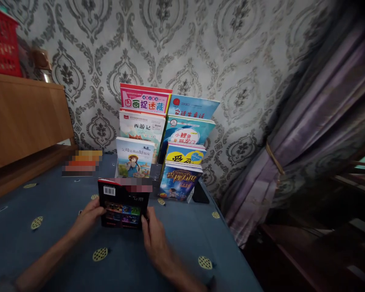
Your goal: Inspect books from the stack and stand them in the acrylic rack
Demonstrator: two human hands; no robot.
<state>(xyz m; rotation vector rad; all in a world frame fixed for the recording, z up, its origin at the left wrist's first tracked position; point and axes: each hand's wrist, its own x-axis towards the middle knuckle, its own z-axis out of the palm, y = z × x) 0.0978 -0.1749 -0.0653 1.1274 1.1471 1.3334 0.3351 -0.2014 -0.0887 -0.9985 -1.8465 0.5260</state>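
Note:
A black book (123,205) with a barcode and small colored pictures is held upright between both hands, above the blue patterned cloth (63,259). My left hand (93,211) grips its left edge, and my right hand (153,231) holds its lower right edge. Just behind it, a white book with a girl in a blue dress (135,156) stands at the front of the left stack. To the right, a dark blue book (180,181) fronts a second stack. Further back rise a pink book (146,100) and a light blue book (193,106).
A blurred orange item (82,163) lies on the cloth at the left, near a wooden cabinet (27,117) bearing a red basket (3,44). A dark flat object (200,194) lies beside the right stack. A purple curtain (261,182) hangs at the right.

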